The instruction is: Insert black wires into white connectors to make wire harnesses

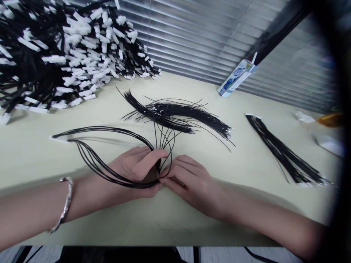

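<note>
My left hand is closed round a bundle of thin black wires near the table's front. The bundle loops out to the left, where both of its branches run into a white connector. Loose wire ends fan upward past my left thumb. My right hand meets the left one, its thumb and fingertips pinched on a wire at the bundle's lower right. The exact spot between the fingertips is hidden. Just beyond both hands lie loose black wires with bright metal tips.
A big heap of black cables with white connectors fills the back left. Two finished-looking black wire harnesses lie at right. A blue and white drink carton with a straw stands by the blinds. The table's front edge runs below my arms.
</note>
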Tool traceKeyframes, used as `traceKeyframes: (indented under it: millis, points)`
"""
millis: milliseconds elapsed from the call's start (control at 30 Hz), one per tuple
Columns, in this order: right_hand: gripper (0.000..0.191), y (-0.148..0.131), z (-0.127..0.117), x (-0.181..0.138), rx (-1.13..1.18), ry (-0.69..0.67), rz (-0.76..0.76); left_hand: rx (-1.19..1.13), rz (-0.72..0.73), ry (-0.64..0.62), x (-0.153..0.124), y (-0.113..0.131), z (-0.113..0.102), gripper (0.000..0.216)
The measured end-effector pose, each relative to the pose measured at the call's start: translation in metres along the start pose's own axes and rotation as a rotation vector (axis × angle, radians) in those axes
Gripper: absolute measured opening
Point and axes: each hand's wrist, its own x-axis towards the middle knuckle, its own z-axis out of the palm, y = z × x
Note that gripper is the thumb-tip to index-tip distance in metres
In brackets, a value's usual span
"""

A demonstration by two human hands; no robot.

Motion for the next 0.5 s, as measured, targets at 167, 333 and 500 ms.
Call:
traceKeyframes:
  millis: [167,333,500]
  points:
    - [0.016,0.0,-0.001,0.001,0.077,-0.028,0.057,-0.032,-0.023,-0.01,0.001,0.002,-0.003,0.044]
    - [0.005,0.002,-0.003,0.004,0.434,-0.083,0.477,-0.051,0.029,-0.013,0.003,0.0,-0.005,0.046]
    - [0.013,0.009,-0.012,0.009,0.444,-0.193,0.573,0.071,0.048,-0.054,0.002,-0.002,-0.004,0.04]
